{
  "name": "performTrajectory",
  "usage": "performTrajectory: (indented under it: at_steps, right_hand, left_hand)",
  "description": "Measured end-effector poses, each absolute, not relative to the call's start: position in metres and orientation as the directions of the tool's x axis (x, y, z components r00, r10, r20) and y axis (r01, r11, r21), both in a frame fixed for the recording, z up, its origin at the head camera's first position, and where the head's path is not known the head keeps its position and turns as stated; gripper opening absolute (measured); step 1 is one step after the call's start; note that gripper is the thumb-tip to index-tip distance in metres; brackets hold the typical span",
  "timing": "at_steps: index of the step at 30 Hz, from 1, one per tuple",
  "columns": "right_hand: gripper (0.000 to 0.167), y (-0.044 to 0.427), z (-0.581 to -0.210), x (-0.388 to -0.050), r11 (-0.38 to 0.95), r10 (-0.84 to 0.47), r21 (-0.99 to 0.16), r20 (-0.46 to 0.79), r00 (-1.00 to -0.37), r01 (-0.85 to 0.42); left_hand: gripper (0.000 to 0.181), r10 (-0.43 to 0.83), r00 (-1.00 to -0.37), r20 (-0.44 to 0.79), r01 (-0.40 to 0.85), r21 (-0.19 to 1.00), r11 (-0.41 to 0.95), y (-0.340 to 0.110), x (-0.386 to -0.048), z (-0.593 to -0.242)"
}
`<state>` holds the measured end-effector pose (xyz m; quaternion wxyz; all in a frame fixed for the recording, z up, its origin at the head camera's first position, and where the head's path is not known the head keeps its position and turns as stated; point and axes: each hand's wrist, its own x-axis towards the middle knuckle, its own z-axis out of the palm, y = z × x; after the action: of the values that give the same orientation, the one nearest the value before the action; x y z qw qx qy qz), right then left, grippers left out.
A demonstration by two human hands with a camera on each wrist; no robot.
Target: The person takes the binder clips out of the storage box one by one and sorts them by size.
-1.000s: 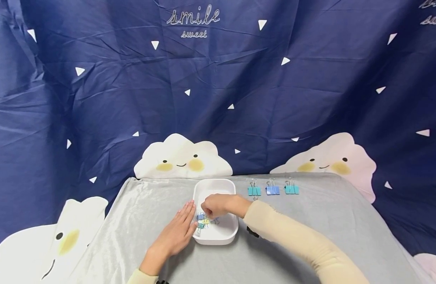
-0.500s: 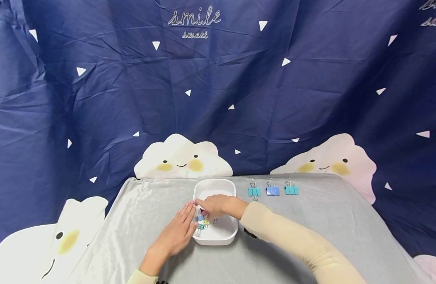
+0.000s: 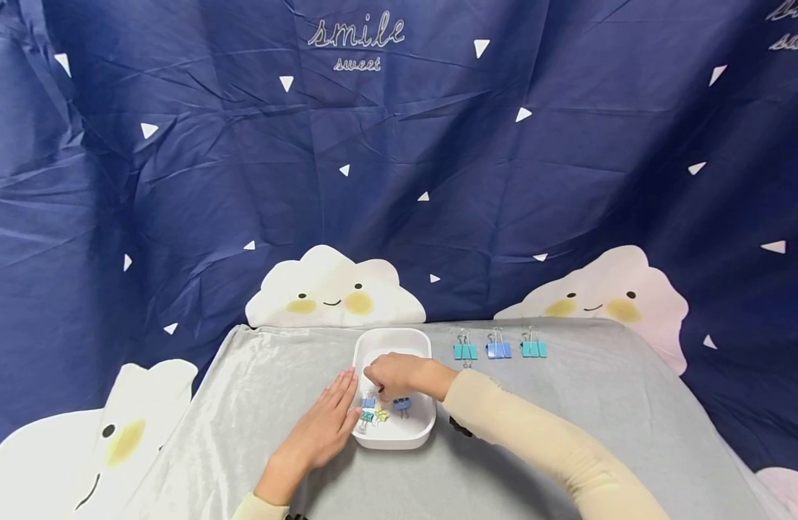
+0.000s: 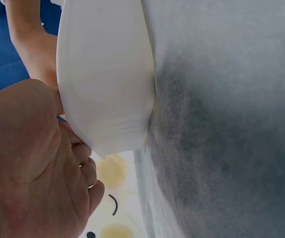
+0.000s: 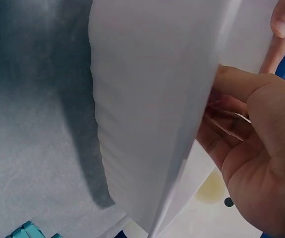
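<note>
Several small binder clips (image 3: pixel 401 406) lie in a white tub (image 3: pixel 408 433) beside the right hand (image 3: pixel 399 374), which hides part of its floor. That hand's curled fingers pinch a dark red object (image 3: pixel 381 388), too covered to identify. The left hand (image 3: pixel 327 419) touches the tub's side with extended fingers. Gray desk (image 3: pixel 600 408) spreads around both, its far edge beyond them; three larger clips (image 3: pixel 499 350) sit past the right wrist.

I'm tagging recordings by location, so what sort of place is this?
Probably a makeshift indoor tabletop workspace, though the room beyond is hidden: a navy backdrop printed with clouds, a grey cloth underneath, and a white tray with binder clips in and beside it.
</note>
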<state>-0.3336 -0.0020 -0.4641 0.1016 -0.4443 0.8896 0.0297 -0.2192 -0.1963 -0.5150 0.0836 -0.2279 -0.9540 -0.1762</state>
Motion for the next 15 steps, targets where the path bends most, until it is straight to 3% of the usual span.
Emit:
performTrajectory:
  at_steps: [15]
  right_hand:
    - [0.006, 0.010, -0.460, -0.343, 0.449, -0.892, -0.127, -0.009, -0.451, -0.885]
  left_hand:
    - [0.060, 0.402, -0.885, 0.233, 0.459, 0.307, 0.833, -0.195, -0.217, -0.511]
